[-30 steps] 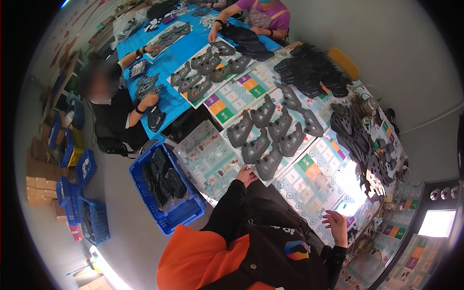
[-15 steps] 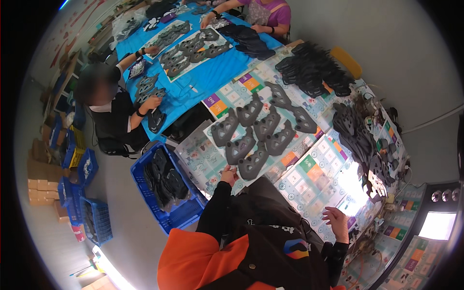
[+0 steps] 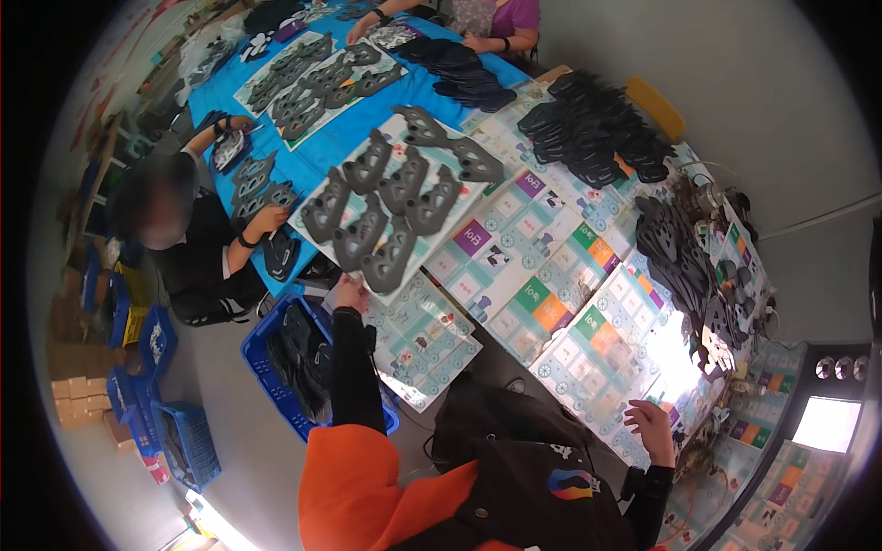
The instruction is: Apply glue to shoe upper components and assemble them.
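I see a plain grey wall (image 3: 781, 129) at the upper right. A grey floor (image 3: 257, 455) shows at the lower left. My big table (image 3: 574, 220) has blue and patterned covers, and bright light (image 3: 678, 356) shines on its right side.

Room lies between white board (image 3: 469, 194) and black pile (image 3: 593, 129).

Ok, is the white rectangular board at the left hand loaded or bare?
Loaded: eight flat dark grey pieces with holes lie spread across the white board.
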A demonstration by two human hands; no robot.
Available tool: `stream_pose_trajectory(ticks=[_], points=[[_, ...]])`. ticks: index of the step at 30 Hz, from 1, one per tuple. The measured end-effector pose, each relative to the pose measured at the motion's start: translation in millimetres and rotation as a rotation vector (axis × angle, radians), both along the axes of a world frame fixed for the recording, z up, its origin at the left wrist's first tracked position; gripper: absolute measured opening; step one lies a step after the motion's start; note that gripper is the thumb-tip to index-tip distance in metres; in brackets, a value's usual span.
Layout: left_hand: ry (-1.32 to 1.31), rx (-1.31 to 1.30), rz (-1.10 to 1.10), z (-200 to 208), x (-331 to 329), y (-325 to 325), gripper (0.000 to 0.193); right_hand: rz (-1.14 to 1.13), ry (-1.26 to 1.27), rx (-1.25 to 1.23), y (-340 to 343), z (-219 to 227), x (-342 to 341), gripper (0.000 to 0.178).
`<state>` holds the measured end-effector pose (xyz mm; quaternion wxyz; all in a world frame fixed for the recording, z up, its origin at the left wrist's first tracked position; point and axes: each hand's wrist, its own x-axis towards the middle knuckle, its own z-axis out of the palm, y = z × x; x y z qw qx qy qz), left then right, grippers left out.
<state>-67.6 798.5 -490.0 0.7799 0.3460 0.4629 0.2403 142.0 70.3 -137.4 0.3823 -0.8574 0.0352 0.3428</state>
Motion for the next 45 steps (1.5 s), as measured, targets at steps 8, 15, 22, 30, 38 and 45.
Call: stream_pose_trajectory(ticks=[8,15,22,30,38,45], points=[[0.035,0.019,-0.018,-36,72,140,0.023,-0.029,0.052,-0.123,55,20,-7,0.031],[0.021,0.001,0.002,-53,129,220,0.030,-0.061,0.106,-0.193,84,20,-13,0.030],[0.278,0.290,-0.164,-38,144,277,0.019,0.021,0.192,-0.259,107,2,-9,0.029],[0.481,0.585,0.313,-69,3,30,0.022,0.123,0.249,-0.260,141,-35,-6,0.028],[0.240,-1.079,0.665,-266,-130,-352,0.039,0.250,0.289,-0.332,145,-55,-4,0.029],[0.345,-1.025,0.935,-333,-101,-329,0.046,0.246,0.231,-0.394,94,-65,-11,0.029]])
